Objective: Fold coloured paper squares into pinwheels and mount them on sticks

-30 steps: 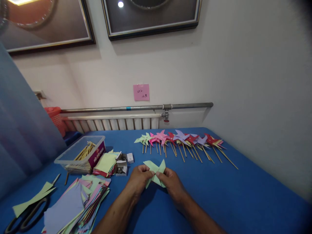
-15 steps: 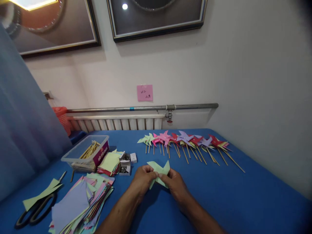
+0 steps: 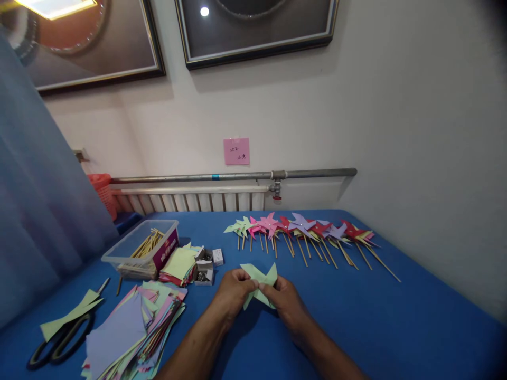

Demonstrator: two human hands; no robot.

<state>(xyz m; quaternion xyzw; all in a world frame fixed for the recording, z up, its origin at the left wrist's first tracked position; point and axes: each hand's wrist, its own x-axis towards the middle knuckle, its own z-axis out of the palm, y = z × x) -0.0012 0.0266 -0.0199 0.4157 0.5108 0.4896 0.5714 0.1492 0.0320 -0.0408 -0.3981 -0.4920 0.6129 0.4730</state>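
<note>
Green pinwheel (image 3: pixel 259 274) sits between left hand (image 3: pixel 234 289) and right hand (image 3: pixel 285 298); pinched.

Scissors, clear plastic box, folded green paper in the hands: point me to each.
Scissors (image 3: pixel 65 335), head view: on a black handle.
Clear plastic box (image 3: pixel 167 253), head view: on the purple-labelled side wall.
Folded green paper (image 3: pixel 252 272), head view: on its upper-left blade.
</note>
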